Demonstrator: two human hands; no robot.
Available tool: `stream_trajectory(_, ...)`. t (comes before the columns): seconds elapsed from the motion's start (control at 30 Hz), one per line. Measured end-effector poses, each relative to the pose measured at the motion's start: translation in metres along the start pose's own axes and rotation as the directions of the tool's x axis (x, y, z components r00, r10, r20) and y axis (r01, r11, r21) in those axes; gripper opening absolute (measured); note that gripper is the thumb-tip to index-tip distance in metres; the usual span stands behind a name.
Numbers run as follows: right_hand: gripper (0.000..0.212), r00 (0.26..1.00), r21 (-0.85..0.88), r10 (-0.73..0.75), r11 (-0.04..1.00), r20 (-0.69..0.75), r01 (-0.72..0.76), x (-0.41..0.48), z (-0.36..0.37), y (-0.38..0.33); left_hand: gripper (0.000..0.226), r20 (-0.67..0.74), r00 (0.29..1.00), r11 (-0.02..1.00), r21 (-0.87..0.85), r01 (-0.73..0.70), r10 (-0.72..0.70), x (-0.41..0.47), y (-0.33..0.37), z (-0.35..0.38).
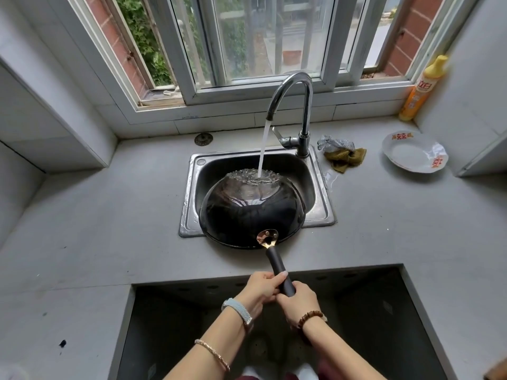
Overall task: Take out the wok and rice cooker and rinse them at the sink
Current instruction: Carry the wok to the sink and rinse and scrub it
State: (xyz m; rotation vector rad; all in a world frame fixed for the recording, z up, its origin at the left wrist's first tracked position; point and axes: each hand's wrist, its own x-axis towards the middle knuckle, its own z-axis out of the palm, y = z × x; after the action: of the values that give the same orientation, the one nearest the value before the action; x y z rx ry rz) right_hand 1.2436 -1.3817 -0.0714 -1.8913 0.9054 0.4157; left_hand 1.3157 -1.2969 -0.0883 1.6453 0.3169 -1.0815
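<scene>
A black wok (247,215) lies upside down over the steel sink (323,212), its rounded bottom facing up and its near rim overhanging the sink's front edge. Water runs from the curved tap (297,86) onto the far part of the wok's bottom and splashes outward. The wok's dark handle (278,267) points toward me. My left hand (260,287) and my right hand (297,300) both grip that handle, side by side. No rice cooker is in view.
A grey and yellow cloth (341,153) lies right of the tap. Further right sit a white plate (414,156) and a yellow detergent bottle (422,89) in the corner. A drain strainer (203,139) rests behind the sink. A rectangular countertop opening (356,325) gapes below my arms.
</scene>
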Motion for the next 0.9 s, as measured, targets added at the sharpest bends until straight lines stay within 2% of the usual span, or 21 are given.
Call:
stream_trajectory(0.23, 0.013, 0.999, 0.080, -0.011, 0.997, 0.049, 0.007, -0.008, -0.010, -0.010, 0.022, -0.057, 0.998, 1.000, -0.007, -0.019, 0.019, -0.010, 0.013, 0.002)
stream_trajectory(0.43, 0.011, 0.983, 0.211, -0.033, 0.977, 0.181, -0.006, -0.021, -0.012, -0.030, 0.028, -0.135, 0.982, 0.990, 0.063, -0.125, 0.133, -0.022, 0.020, -0.013)
stream_trajectory(0.63, 0.008, 0.945, 0.310, -0.051, 0.949, 0.322, -0.054, -0.034, -0.013, -0.057, 0.053, -0.236, 0.936, 0.957, 0.193, -0.217, 0.260, -0.044, 0.030, -0.034)
stream_trajectory(0.77, 0.005, 0.922, 0.352, -0.079, 0.934, 0.378, -0.064, -0.041, -0.010, -0.072, 0.050, -0.308, 0.885, 0.924, 0.270, -0.270, 0.348, -0.061, 0.040, -0.045)
stream_trajectory(0.9, 0.005, 0.903, 0.398, -0.116, 0.915, 0.413, -0.064, -0.049, -0.008, -0.090, 0.034, -0.388, 0.829, 0.900, 0.336, -0.279, 0.402, -0.080, 0.055, -0.054)
